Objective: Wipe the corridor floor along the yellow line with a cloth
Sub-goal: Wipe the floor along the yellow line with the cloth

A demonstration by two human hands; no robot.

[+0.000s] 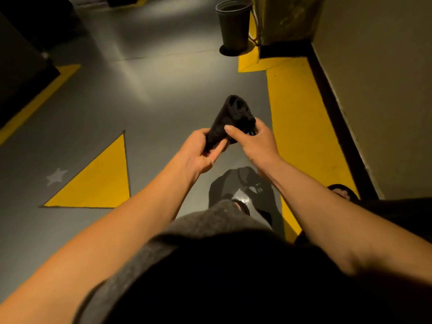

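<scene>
Both hands, left hand (pixel 198 150) and right hand (pixel 253 143), grip black cloth (pixel 230 120); bin (pixel 233 24) (contents unseen) beyond.

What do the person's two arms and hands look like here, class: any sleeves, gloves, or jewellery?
Both forearms are bare up to the frame edge, with no sleeves in view. The left hand and right hand wear no gloves, and no rings, watch or bracelet can be seen on the parts that show. A grey knitted garment covers the body between the arms.
</scene>
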